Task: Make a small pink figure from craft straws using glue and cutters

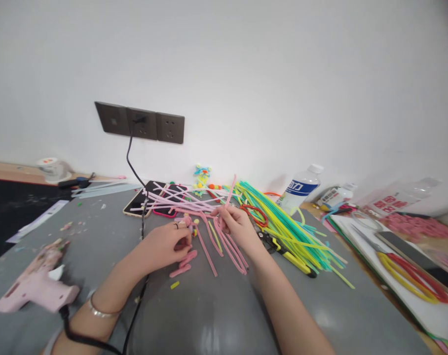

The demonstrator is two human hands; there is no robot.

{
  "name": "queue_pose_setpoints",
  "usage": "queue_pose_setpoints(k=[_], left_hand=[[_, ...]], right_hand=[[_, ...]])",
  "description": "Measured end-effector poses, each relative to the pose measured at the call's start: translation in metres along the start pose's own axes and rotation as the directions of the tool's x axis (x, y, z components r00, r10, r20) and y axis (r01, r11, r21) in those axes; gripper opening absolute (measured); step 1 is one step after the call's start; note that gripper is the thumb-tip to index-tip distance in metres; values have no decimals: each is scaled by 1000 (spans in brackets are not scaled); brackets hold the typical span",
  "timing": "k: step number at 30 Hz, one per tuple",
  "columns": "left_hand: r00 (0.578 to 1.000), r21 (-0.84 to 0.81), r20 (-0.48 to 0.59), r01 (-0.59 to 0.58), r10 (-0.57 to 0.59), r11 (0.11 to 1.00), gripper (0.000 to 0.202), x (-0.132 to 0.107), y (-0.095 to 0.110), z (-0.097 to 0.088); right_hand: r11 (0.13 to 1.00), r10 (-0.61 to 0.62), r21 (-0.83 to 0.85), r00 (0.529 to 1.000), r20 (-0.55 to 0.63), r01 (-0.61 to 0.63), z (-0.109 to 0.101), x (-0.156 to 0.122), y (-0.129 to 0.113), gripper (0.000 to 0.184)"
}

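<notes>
My right hand pinches a pink pipe cleaner, whose end sticks up above the fingers. Several more pink pipe cleaners, some bent into long loops, hang or lie just below that hand. My left hand is curled, fingertips pressed together, beside a short coiled pink piece on the table. What its fingers hold, if anything, is hidden. A small pink and yellow figure shows partly behind its fingers. Pale pink pipe cleaners lie crisscrossed beyond both hands.
Yellow and green pipe cleaners lie right, with pliers alongside. A bottle stands behind them. A pink glue gun lies left; a black cord runs to the wall socket. Scissors lie far right; phones lie at the back.
</notes>
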State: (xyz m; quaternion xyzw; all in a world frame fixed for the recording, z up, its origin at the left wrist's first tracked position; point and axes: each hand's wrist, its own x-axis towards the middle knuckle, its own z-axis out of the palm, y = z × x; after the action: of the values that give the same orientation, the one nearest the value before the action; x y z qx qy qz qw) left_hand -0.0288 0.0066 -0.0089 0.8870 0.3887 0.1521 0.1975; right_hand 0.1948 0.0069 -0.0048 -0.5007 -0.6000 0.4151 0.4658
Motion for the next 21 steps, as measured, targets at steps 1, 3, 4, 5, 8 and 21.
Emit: queue_pose_setpoints(k=[1, 3, 4, 5, 8, 21], left_hand=[[1000, -30, -24, -13, 12, 999, 9, 1, 1, 0], [997, -119, -72, -21, 12, 993, 8, 2, 2, -1], [996, -174, -93, -18, 1, 985, 9, 3, 3, -1], [993, -234, -114, -14, -13, 972, 10, 4, 4, -1], [982, -410, -178, -18, -61, 912, 14, 7, 8, 1], [933, -481, -341, -66, -118, 874, 9, 7, 17, 3]], right_hand=[[997, 19, 74, 999, 30, -21, 3, -1, -2, 42], [979, 43, 197, 995, 89, -60, 9, -3, -5, 37], [967, 45, 243, 993, 111, -71, 12, -5, -7, 33], [956, 44, 282, 991, 125, -78, 14, -6, -9, 31], [931, 40, 355, 989, 145, -90, 21, -10, -14, 27], [963, -82, 261, 996, 43, 68, 43, -16, -13, 17]])
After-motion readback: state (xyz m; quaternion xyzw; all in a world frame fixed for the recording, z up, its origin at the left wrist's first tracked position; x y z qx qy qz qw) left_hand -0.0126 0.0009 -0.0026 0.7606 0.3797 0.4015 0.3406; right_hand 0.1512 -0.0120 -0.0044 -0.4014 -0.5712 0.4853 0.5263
